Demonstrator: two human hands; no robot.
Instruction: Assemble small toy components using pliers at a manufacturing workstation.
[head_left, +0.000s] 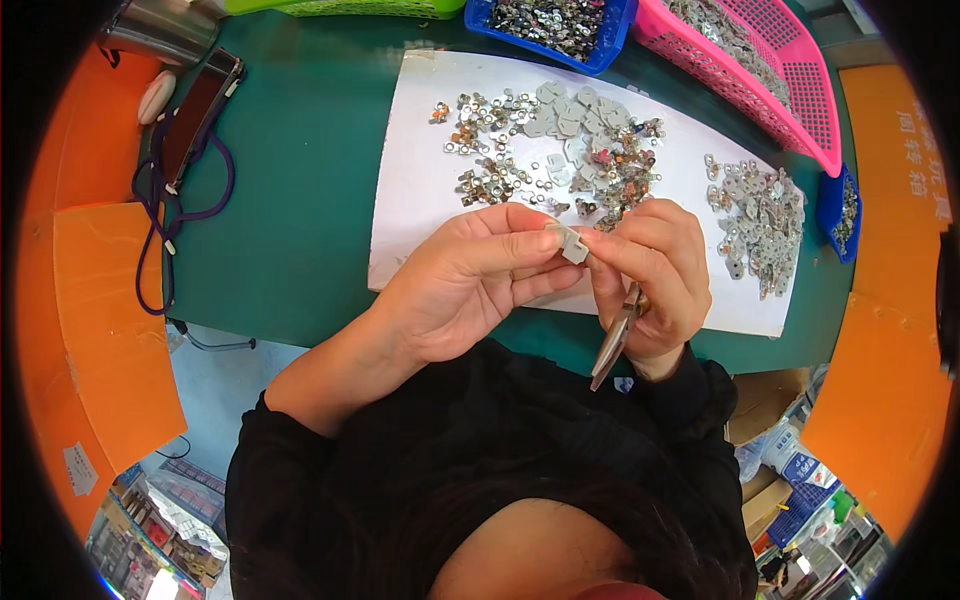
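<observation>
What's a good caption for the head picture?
Left hand pinches a small grey piece; right hand holds pliers, near metal parts.

Top: plain black fabric garment (450,430), wide rounded neckline
Left sleeve (285,465): loose black cloth, ending up the forearm (345,365)
Right sleeve (695,400): creased black cloth, reaching near the wrist (658,364)
Left hand (470,265): bare
Right hand (665,265): bare

Pale printed characters (912,150) mark an orange panel (875,230).

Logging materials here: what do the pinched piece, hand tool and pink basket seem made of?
Pinched piece: probably matte grey metal, being thin and plate-like; plastic possible. Hand tool: likely metal, by its grey sheen. Pink basket: apparently glossy moulded plastic, evenly perforated.
</observation>
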